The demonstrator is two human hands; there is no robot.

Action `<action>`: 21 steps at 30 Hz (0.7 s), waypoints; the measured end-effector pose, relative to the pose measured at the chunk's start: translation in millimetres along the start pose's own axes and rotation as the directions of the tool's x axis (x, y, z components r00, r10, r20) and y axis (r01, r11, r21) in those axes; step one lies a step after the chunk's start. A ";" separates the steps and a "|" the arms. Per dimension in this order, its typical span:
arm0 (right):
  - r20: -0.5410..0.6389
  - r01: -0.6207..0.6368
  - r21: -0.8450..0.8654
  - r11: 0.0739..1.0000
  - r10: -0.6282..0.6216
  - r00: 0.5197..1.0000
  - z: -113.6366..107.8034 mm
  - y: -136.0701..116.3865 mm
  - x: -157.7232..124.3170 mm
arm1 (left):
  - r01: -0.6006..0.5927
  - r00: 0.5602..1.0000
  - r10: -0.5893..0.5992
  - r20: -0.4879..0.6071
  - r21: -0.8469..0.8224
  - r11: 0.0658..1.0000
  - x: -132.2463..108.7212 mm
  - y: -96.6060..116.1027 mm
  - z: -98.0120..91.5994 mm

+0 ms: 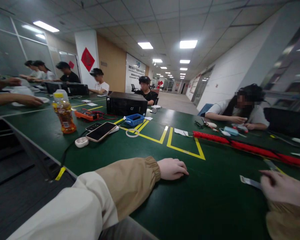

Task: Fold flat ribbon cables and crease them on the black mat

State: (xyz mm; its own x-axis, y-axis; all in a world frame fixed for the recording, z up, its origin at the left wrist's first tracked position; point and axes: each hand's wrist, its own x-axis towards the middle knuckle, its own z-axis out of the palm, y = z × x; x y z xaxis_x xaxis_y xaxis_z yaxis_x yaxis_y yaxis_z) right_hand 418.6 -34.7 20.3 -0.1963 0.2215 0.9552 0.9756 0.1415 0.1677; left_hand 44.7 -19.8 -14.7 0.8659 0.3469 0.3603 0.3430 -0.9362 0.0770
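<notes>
My left hand (172, 169) lies palm down on the green table (202, 203), its fingers stretched out and slightly bent, holding nothing. At the right edge of the view, my right hand (283, 188) is closed around one end of a thin, flat, pale strip (250, 182). The strip's free end points left, low over the table; its exact kind is too blurred to tell. Just beyond the right hand's fingers is a small grey flat piece (271, 164) beside yellow tape.
A long red power strip (212, 137) runs along the right. Further left are a phone (101, 131), a tape roll (132, 133), a blue tray (134, 120), an orange multimeter (86, 114), a drink bottle (64, 113) and a black computer case (126, 104). A person (242, 110) sits across at right.
</notes>
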 end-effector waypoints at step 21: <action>-0.012 0.369 0.839 0.400 -0.665 0.747 -51.2 -286.7 11.3 | 0.005 1.000 -0.005 -0.017 -0.007 1.000 1.1 0.0 0.8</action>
State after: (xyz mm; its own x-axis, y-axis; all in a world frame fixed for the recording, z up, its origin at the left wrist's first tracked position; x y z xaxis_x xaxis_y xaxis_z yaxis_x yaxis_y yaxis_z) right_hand 141.7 -122.1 -4.5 -0.7940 0.0599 0.6050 0.2354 0.9478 0.2150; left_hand 46.0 -19.4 -15.0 0.8578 0.3510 0.3753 0.3451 -0.9347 0.0854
